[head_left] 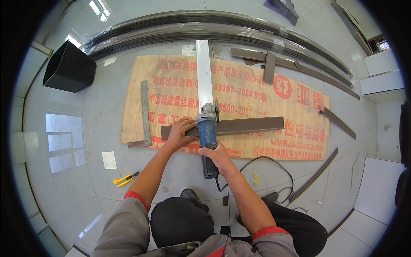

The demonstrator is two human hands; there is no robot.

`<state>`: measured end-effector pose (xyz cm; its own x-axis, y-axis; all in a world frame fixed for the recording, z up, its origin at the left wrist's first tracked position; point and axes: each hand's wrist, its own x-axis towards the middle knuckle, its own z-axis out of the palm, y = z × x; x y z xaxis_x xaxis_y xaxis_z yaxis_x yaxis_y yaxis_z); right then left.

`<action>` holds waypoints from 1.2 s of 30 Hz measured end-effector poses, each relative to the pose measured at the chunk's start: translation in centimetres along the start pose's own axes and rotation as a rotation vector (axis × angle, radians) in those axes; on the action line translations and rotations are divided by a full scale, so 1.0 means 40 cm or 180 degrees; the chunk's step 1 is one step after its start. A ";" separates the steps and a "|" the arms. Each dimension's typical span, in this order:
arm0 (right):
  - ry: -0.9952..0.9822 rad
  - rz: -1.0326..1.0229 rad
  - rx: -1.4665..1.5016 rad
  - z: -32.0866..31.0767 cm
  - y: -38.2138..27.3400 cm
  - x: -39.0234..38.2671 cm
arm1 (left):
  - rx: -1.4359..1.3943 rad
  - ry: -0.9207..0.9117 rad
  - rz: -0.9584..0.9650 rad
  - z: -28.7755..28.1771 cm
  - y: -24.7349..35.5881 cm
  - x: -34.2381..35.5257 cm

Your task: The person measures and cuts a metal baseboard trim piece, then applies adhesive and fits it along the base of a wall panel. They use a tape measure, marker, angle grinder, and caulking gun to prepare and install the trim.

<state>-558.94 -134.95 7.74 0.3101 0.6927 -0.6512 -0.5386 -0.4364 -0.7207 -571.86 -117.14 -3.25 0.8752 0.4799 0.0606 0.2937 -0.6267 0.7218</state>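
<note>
While the left grip point(180, 132) is clamping the brown strip point(248, 126) over the board point(244, 101), likely to stop wobbling, the right grip point(219, 157) is squeezing the blue grinder point(208, 135) above the board's near edge. The grinder's long body is pointing to the far edge, across the strip.

a glossy, pale grey tiled floor point(102, 139) spreads across the room, catching a bright, paned window reflection point(64, 143) at the left and smaller patches of light point(100, 9) near the top. white panels point(372, 188) line the right side, a dark strip point(341, 222) along their foot.
</note>
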 end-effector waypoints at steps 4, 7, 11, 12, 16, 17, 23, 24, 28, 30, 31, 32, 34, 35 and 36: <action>0.0002 0.0023 -0.0023 0.003 0.000 0.002 | -0.0031 0.0023 0.0032 0.006 -0.009 -0.001; 0.0015 0.0068 -0.0018 0.004 0.001 0.003 | -0.0023 0.0021 0.0037 0.002 0.000 0.000; 0.0006 0.0123 0.0022 0.005 0.002 0.007 | -0.0057 0.0034 0.0035 0.002 -0.003 0.001; 0.0019 0.0120 0.0012 0.004 0.005 0.009 | -0.0071 0.0048 0.0044 0.003 -0.002 0.002; 0.0057 0.0093 -0.0068 0.004 0.015 0.013 | -0.0058 0.0045 0.0022 0.001 -0.001 0.001; 0.0058 0.0108 -0.0056 0.005 0.015 0.013 | -0.0066 0.0040 0.0016 0.000 0.001 0.000; 0.0018 0.0123 0.0066 0.007 0.006 0.008 | -0.0057 0.0048 -0.0007 -0.003 0.007 0.001; 0.0014 0.0116 0.0087 0.007 0.005 0.008 | -0.0057 0.0043 -0.0006 -0.003 0.007 0.002; 0.0050 0.0129 0.0029 0.012 -0.005 0.001 | -0.0131 -0.0018 -0.0072 -0.002 -0.002 -0.002; 0.0065 0.0121 -0.0031 0.009 -0.003 0.001 | -0.0148 -0.0024 -0.0063 -0.001 -0.002 -0.001; 0.0047 0.0117 -0.0038 0.008 -0.002 0.002 | -0.0138 -0.0024 -0.0066 -0.001 -0.002 0.000; 0.0027 0.0114 -0.0045 0.007 -0.001 0.003 | -0.0126 -0.0025 -0.0072 0.000 -0.004 -0.001; 0.0023 0.0111 -0.0055 0.006 0.001 0.004 | -0.0143 -0.0014 -0.0070 0.001 -0.006 -0.002; 0.0038 0.0109 -0.0057 0.006 0.002 0.005 | -0.0170 -0.0002 -0.0062 0.001 -0.006 -0.001; 0.0053 0.0108 -0.0060 0.007 0.003 0.005 | -0.0197 0.0011 -0.0055 0.001 -0.006 0.000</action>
<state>-559.15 -134.71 7.58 0.3049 0.6678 -0.6791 -0.5343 -0.4703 -0.7024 -571.93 -117.03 -3.45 0.8689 0.4924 0.0501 0.2842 -0.5793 0.7640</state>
